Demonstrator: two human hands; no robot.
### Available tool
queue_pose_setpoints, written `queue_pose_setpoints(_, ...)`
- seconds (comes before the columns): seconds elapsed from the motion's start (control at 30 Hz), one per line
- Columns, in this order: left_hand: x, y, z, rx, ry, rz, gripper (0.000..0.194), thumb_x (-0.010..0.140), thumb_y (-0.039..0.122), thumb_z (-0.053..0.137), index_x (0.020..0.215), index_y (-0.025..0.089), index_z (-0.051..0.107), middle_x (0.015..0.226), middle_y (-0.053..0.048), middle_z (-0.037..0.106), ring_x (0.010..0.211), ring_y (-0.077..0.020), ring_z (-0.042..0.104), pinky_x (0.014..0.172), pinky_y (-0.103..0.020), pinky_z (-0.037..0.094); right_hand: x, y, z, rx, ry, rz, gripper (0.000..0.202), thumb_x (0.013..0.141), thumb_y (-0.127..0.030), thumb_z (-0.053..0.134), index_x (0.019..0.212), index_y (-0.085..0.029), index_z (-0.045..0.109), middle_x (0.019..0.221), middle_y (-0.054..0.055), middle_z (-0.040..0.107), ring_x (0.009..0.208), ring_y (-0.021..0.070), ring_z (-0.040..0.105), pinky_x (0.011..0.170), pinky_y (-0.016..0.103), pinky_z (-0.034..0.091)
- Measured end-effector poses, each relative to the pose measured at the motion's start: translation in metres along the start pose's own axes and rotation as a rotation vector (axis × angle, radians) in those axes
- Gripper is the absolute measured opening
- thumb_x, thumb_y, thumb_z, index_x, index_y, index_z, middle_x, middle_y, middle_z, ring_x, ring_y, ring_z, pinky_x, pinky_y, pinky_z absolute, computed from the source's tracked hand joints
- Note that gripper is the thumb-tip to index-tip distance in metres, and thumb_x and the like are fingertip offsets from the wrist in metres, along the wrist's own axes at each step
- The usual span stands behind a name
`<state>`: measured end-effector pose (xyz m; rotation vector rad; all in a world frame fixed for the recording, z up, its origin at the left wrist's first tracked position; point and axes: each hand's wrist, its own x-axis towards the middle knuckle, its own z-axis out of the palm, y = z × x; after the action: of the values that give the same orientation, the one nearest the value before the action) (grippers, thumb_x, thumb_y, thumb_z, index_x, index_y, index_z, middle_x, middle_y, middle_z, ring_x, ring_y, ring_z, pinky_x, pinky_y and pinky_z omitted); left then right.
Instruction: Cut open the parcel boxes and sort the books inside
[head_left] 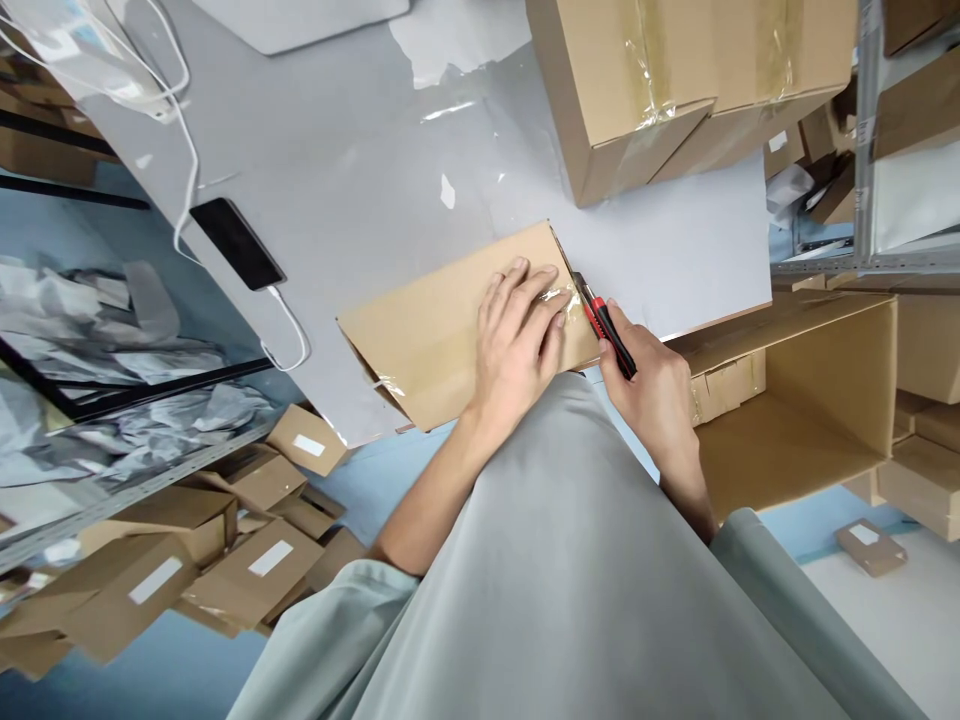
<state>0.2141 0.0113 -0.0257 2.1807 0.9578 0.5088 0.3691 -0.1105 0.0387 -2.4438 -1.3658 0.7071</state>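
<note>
A cardboard box (420, 340) with clear tape at its ends lies at the table's near edge, close to my body. My left hand (517, 325) rests flat on its top, fingers spread, toward the right end. In my right hand (649, 385) is a red and black utility knife (606, 325), gripped by its handle. The knife's tip is at the box's right edge, beside the taped seam. How deep the blade sits there I cannot tell.
Large taped cartons (675, 90) stand at the table's far right. A black phone (238, 243) with a white cable lies on the left of the grey table (337, 180). An open carton (795, 420) is at the right; several small boxes (255, 570) are piled lower left.
</note>
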Motion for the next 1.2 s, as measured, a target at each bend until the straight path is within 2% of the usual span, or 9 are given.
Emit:
queue_pose_setpoints(0.17, -0.001, -0.005, 0.003, 0.053, -0.010, 0.030, 0.033, 0.120, 0.040, 0.054, 0.145, 0.030, 0.073, 0.165, -0.008, 0.070, 0.171, -0.0328, 0.048, 0.146, -0.061, 0.030, 0.001, -0.006, -0.009, -0.127, -0.034, -0.047, 0.058, 0.120, -0.034, 0.043, 0.176, -0.026, 0.054, 0.109, 0.010, 0.081, 0.085, 0.0254, 0.076, 0.075, 0.032, 0.055)
queue_pose_setpoints(0.43, -0.002, -0.008, 0.006, 0.055, -0.002, 0.055, 0.036, 0.121, 0.039, 0.052, 0.150, 0.031, 0.071, 0.165, -0.008, 0.069, 0.171, -0.0310, 0.048, 0.146, -0.058, 0.030, 0.017, -0.056, -0.033, -0.316, -0.229, 0.043, 0.060, 0.120, -0.035, 0.045, 0.179, -0.024, 0.048, 0.109, 0.016, 0.078, 0.084, 0.0298, 0.079, 0.076, 0.039, 0.058)
queue_pose_setpoints(0.63, -0.002, -0.009, 0.009, 0.024, 0.017, 0.054, 0.032, 0.121, 0.042, 0.054, 0.145, 0.031, 0.072, 0.166, -0.008, 0.068, 0.171, -0.0310, 0.048, 0.145, -0.059, 0.029, -0.005, -0.049, -0.041, -0.352, -0.250, 0.045, 0.055, 0.118, -0.024, 0.048, 0.172, -0.022, 0.058, 0.088, 0.013, 0.080, 0.073, 0.0294, 0.078, 0.072, 0.038, 0.057)
queue_pose_setpoints(0.73, -0.001, -0.011, 0.010, 0.031, 0.012, 0.061, 0.031, 0.121, 0.043, 0.055, 0.143, 0.031, 0.074, 0.167, -0.009, 0.068, 0.171, -0.0321, 0.048, 0.145, -0.062, 0.029, -0.023, -0.044, -0.044, -0.401, -0.289, 0.094, 0.057, 0.113, -0.016, 0.049, 0.168, -0.022, 0.063, 0.090, 0.014, 0.083, 0.069, 0.0296, 0.078, 0.067, 0.038, 0.054)
queue_pose_setpoints(0.83, -0.001, -0.010, 0.011, 0.023, 0.018, 0.061, 0.032, 0.120, 0.045, 0.058, 0.143, 0.030, 0.074, 0.166, -0.009, 0.068, 0.171, -0.0335, 0.048, 0.146, -0.064, 0.028, -0.038, -0.040, -0.054, -0.338, -0.242, 0.094, 0.055, 0.113, -0.021, 0.052, 0.166, -0.027, 0.066, 0.091, 0.012, 0.083, 0.067, 0.0284, 0.076, 0.066, 0.036, 0.053)
queue_pose_setpoints(0.93, -0.004, -0.007, 0.002, 0.002, 0.044, 0.069, 0.034, 0.121, 0.048, 0.055, 0.143, 0.030, 0.074, 0.165, -0.009, 0.068, 0.168, -0.0333, 0.051, 0.145, -0.064, 0.032, -0.041, -0.017, -0.059, -0.186, -0.032, 0.101, 0.051, 0.115, -0.036, 0.052, 0.164, -0.030, 0.065, 0.094, 0.010, 0.083, 0.074, 0.0295, 0.078, 0.071, 0.037, 0.057)
queue_pose_setpoints(1.03, -0.018, -0.009, -0.026, 0.029, 0.125, 0.011, 0.037, 0.122, 0.048, 0.050, 0.148, 0.031, 0.071, 0.164, -0.010, 0.067, 0.168, -0.0325, 0.052, 0.143, -0.064, 0.038, -0.004, 0.042, -0.022, 0.019, 0.208, 0.125, 0.052, 0.116, -0.053, 0.051, 0.161, -0.028, 0.062, 0.102, 0.009, 0.084, 0.086, 0.0315, 0.080, 0.080, 0.040, 0.061)
queue_pose_setpoints(1.1, -0.035, -0.017, -0.049, 0.081, 0.210, -0.088, 0.039, 0.121, 0.049, 0.053, 0.154, 0.033, 0.066, 0.166, -0.010, 0.063, 0.171, -0.0336, 0.047, 0.144, -0.066, 0.036, 0.042, 0.092, 0.030, 0.184, 0.270, 0.128, 0.050, 0.116, -0.059, 0.049, 0.151, -0.027, 0.065, 0.105, 0.008, 0.083, 0.086, 0.0286, 0.079, 0.082, 0.039, 0.062)
queue_pose_setpoints(1.2, -0.063, -0.045, -0.073, 0.147, 0.347, -0.247, 0.052, 0.115, 0.053, 0.064, 0.163, 0.033, 0.058, 0.175, -0.013, 0.053, 0.173, -0.0381, 0.040, 0.146, -0.070, 0.028, 0.110, 0.153, 0.118, 0.375, 0.213, 0.279, 0.044, 0.113, -0.054, 0.049, 0.131, -0.019, 0.070, 0.114, 0.014, 0.081, 0.085, 0.0267, 0.079, 0.080, 0.037, 0.061)
